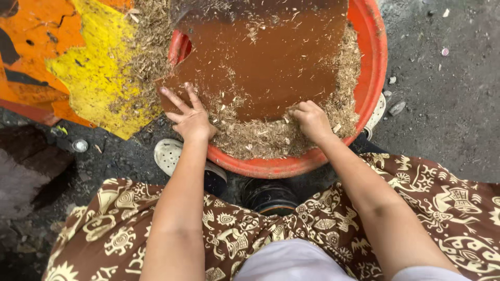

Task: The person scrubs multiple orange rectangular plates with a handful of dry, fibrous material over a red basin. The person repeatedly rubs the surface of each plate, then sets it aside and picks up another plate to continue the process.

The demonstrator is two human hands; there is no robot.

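Your left hand lies flat with released fingers on the brown board; your right hand is clenched in the chopped straw inside the orange basin.

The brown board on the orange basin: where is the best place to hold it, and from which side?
Probably the brown board by its near left corner, from the left side, where the left hand lies; that edge overhangs the orange basin rim, free of chaff.
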